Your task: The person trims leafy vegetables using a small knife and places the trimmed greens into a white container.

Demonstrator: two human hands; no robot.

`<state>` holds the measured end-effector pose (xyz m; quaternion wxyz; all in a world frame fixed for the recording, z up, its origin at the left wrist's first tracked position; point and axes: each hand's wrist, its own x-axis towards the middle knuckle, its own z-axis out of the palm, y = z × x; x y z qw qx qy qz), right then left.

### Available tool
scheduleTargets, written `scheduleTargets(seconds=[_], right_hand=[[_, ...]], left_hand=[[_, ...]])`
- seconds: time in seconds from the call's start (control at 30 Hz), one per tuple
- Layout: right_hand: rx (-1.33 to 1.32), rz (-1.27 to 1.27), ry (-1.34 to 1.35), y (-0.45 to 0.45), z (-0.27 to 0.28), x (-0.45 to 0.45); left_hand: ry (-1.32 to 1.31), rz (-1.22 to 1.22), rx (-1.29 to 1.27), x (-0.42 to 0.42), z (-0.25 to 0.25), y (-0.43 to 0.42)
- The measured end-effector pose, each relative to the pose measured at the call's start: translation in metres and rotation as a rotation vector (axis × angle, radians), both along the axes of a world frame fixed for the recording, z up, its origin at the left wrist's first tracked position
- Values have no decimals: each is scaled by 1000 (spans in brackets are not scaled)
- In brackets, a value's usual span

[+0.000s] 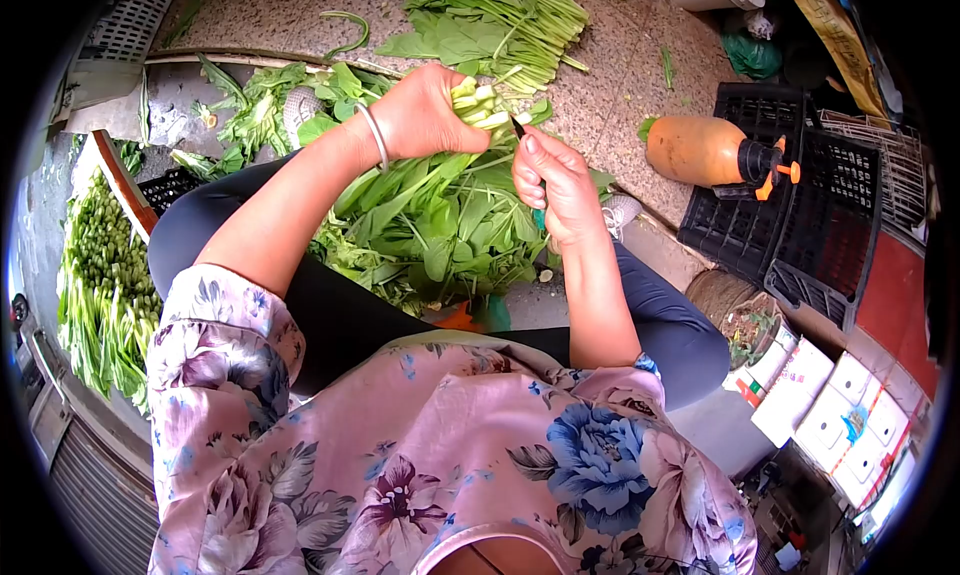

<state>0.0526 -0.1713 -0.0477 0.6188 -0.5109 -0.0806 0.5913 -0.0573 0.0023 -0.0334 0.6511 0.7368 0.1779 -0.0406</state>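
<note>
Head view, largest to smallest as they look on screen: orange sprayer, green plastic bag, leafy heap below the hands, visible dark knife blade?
1. Leafy heap
2. Orange sprayer
3. Green plastic bag
4. Dark knife blade, visible part only

Left hand (430,117) gripping stems (482,105), right hand (556,185) holding knife (517,127)

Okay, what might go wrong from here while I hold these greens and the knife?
The knife in your right hand is close to your left hand, so a slip might nick it. Your left hand grips several leafy stems together, so one could perhaps slide out.
</note>
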Motion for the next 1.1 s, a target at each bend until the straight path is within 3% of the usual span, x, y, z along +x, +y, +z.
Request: scheduleTargets(seconds=[0.13,0.2,0.23,0.27,0.33,0.37,0.43,0.5,0.57,0.67,0.73,0.9,0.97,1.03,1.1], right_hand=[[4,-18,78,-5,-17,4],[-263,-55,-45,-8,-37,17],[-265,-56,-42,-19,-72,28],[-482,-167,-518,-33,-124,41],[-687,-268,-993,-40,-148,51],[-631,-443,-1089,-44,-155,55],[-578,-616,-1176,-39,-141,49],[-544,-421,-934,-16,-87,34],[-367,-304,-1116,-5,-137,45],[-481,-142,-959,31,-154,38],[-824,253,-925,56,-150,33],[-781,127,-862,73,-165,18],[-488,-121,-394,73,-142,10],[-375,-82,-290,68,-112,5],[-266,-54,-186,60,-82,-2]], left_hand=[[-42,102,51,-3,-10,4],[-39,150,-17,-7,-7,10],[-39,197,-84,-8,-2,14],[-5,128,-140,-9,-1,21],[-9,153,-282,-12,8,22],[-15,180,-426,-15,11,23],[15,209,-434,-19,13,27],[67,269,-418,-19,11,33],[77,347,-415,-19,7,33],[192,408,-321,-16,-3,40],[173,422,-215,-15,-3,39],[199,449,173,-13,-31,48],[243,395,171,-12,-19,45],[268,266,356,-13,-26,43],[233,226,345,-13,-33,37]])
